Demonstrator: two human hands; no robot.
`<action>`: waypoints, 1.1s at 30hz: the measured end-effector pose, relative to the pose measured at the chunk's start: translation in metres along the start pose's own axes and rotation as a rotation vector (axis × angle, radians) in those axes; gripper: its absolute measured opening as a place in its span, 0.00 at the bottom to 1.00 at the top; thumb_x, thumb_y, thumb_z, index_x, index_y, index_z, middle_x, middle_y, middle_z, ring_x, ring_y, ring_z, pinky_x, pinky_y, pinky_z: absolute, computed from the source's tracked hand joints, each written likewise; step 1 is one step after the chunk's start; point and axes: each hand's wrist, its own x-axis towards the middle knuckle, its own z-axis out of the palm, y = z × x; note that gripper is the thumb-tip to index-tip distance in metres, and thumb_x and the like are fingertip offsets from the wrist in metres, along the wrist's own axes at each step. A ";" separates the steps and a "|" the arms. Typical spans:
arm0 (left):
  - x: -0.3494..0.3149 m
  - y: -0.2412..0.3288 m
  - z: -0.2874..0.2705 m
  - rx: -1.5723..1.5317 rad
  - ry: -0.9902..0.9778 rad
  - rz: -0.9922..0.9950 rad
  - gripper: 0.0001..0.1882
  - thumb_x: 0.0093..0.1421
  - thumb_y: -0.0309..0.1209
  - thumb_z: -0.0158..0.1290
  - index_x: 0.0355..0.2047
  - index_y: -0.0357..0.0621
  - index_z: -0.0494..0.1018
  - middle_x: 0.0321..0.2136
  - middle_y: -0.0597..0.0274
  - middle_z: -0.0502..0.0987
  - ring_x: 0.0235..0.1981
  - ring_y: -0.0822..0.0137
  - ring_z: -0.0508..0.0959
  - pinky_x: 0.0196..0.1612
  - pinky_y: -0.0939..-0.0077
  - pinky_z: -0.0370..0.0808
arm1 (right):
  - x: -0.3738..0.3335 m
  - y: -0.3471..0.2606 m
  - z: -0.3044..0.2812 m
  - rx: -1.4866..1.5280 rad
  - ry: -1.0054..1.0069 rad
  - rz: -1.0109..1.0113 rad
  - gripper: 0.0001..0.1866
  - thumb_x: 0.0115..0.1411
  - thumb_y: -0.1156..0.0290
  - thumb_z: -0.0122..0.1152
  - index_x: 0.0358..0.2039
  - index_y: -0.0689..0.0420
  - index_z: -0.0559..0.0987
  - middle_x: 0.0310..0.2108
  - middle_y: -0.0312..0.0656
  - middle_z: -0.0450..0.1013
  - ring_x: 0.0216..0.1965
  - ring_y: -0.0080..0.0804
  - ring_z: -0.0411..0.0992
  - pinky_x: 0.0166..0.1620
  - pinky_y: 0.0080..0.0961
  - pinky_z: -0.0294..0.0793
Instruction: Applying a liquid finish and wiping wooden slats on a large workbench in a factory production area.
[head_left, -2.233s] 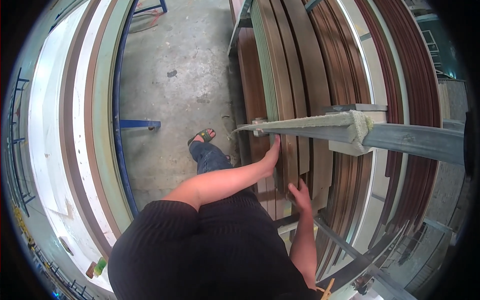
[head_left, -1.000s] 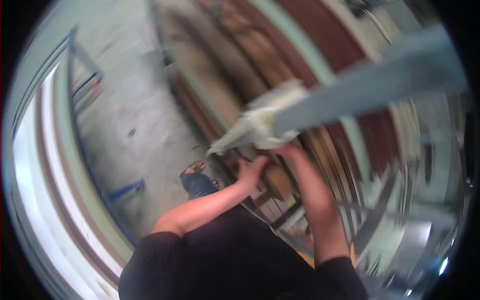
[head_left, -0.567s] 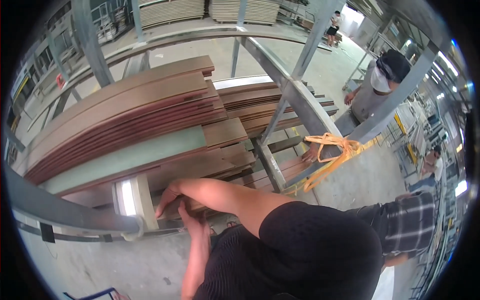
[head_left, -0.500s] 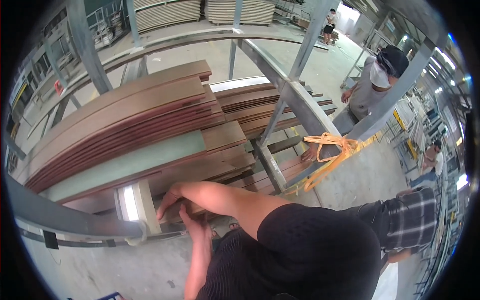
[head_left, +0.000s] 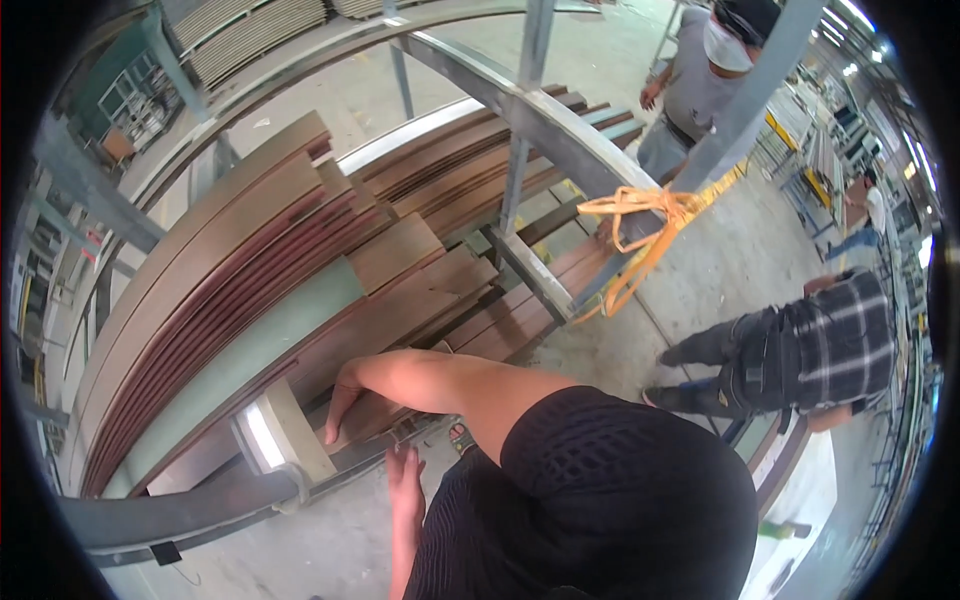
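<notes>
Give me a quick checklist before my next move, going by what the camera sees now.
1. Right hand at the brown board: ok, it reaches down onto it.
2. Right grip firm: cannot tell from this view.
3. Left hand holding on: not ok, it looks open.
4. Ends of the stacked boards even: not ok, staggered.
5. Orange strap tied to the metal frame: ok, knotted.
6. Frame's surroundings free of people: not ok, person in grey stands nearby.

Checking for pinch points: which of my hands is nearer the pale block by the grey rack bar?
The right hand: it is close beside the pale block, though contact is unclear. The left hand is farther off, lower in the picture.
</notes>
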 end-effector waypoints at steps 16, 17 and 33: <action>-0.031 0.002 -0.200 -1.009 0.340 -0.174 0.65 0.53 0.66 0.66 0.73 0.34 0.47 0.68 0.45 0.61 0.68 0.49 0.65 0.68 0.51 0.65 | 0.032 0.016 0.016 -0.203 0.164 -0.233 0.23 0.41 0.62 0.89 0.40 0.51 0.92 0.44 0.41 0.85 0.46 0.35 0.82 0.53 0.33 0.78; -0.018 0.015 -0.184 -1.098 0.240 -0.111 0.66 0.51 0.66 0.67 0.73 0.33 0.48 0.67 0.45 0.62 0.67 0.48 0.65 0.69 0.50 0.65 | 0.034 0.019 0.010 -0.184 0.172 -0.249 0.23 0.41 0.62 0.89 0.40 0.51 0.92 0.44 0.41 0.85 0.46 0.35 0.82 0.53 0.33 0.78; 0.071 0.026 -0.173 0.001 0.304 0.507 0.66 0.35 0.25 0.81 0.68 0.39 0.46 0.64 0.45 0.61 0.59 0.52 0.72 0.62 0.45 0.78 | 0.140 0.008 -0.020 -0.860 -0.095 -0.620 0.28 0.61 0.45 0.71 0.51 0.55 0.87 0.55 0.40 0.81 0.56 0.39 0.76 0.61 0.32 0.71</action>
